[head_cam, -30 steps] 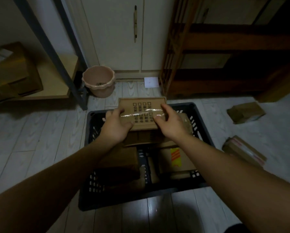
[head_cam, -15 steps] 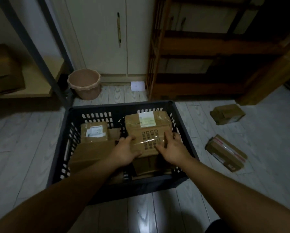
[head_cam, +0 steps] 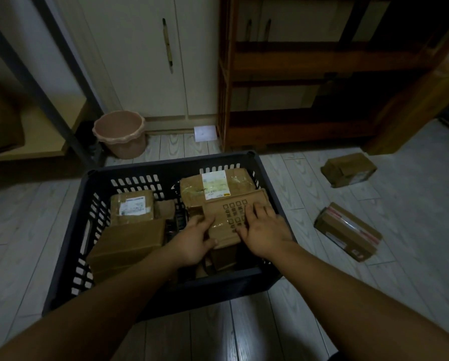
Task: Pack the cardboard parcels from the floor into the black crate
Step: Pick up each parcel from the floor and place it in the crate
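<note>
The black crate [head_cam: 69, 251] stands on the floor in front of me with several cardboard parcels inside. A flat parcel printed with dark squares [head_cam: 226, 220] lies on the right-hand stack, against a labelled parcel [head_cam: 215, 183]. My left hand [head_cam: 194, 238] grips its left edge, thumb on top. My right hand [head_cam: 263, 230] rests on its top with the fingers spread flat. On the crate's left side sit a labelled parcel [head_cam: 132, 207] and a plain one [head_cam: 129, 241]. Two parcels lie on the floor to the right: a far one [head_cam: 348, 169] and a taped one [head_cam: 348, 230].
A pink bucket [head_cam: 119, 134] stands behind the crate on the left, beside a metal shelf leg [head_cam: 49, 95]. White cupboard doors [head_cam: 150, 61] and a dark wooden shelf unit [head_cam: 296, 100] line the back. A white paper [head_cam: 205, 132] leans at the cupboard base.
The squared parcel came down from above the crate's far rim onto the right-hand stack inside. My right fingers have flattened on top of it, and the view has shifted so the crate sits closer.
</note>
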A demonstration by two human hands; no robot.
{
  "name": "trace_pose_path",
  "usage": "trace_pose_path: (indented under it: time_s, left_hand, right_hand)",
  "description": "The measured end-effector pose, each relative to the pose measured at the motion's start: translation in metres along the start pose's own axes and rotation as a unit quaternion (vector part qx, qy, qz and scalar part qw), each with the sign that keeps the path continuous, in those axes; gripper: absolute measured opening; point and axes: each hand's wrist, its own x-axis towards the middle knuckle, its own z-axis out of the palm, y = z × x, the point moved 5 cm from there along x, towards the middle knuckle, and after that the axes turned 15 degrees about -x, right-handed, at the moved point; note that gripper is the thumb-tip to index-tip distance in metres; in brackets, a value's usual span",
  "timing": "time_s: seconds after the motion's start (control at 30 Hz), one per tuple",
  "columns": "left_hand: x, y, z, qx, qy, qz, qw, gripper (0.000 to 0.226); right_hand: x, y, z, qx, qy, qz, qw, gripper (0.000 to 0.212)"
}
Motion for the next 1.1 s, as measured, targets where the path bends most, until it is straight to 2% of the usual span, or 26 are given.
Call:
trace_pose_path:
  time_s: [0.07,0.2,0.27,0.4,0.53,0.67,0.8,0.93,1.1]
  left_hand:
    - [-0.002,0.004,-0.008,0.049,-0.008,-0.012,0.999,0.073]
    - [-0.028,0.042,-0.042,0.065,-0.021,-0.043,0.997,0.075]
    - [-0.053,0.067,-0.071,0.072,-0.014,-0.064,0.995,0.073]
    - [-0.12,0.118,-0.131,0.102,0.002,-0.112,0.988,0.074]
    - [-0.191,0.198,-0.181,0.092,0.013,-0.134,0.987,0.078]
    - [-0.249,0.288,-0.211,0.065,0.018,-0.12,0.99,0.09]
    - [-0.288,0.356,-0.227,0.091,0.025,-0.097,0.991,0.078]
    - [-0.297,0.408,-0.221,0.121,0.017,-0.053,0.991,0.079]
    - [-0.304,0.486,-0.171,0.153,-0.026,0.043,0.987,0.076]
  right_hand:
    - [0.001,-0.001,-0.007,0.006,-0.012,-0.001,1.0,0.067]
    - [-0.024,0.013,-0.057,0.045,-0.025,0.007,0.999,0.063]
    - [-0.047,0.026,-0.096,0.059,-0.022,0.008,0.998,0.06]
    - [-0.1,0.06,-0.183,0.069,-0.072,0.018,0.995,0.06]
    - [-0.154,0.101,-0.288,0.103,-0.09,0.044,0.99,0.063]
    - [-0.2,0.144,-0.376,0.148,-0.083,0.064,0.983,0.064]
    - [-0.247,0.184,-0.438,0.171,-0.072,0.098,0.978,0.064]
    - [-0.296,0.227,-0.465,0.167,-0.05,0.143,0.974,0.063]
    - [-0.368,0.289,-0.472,0.183,-0.032,0.202,0.962,0.063]
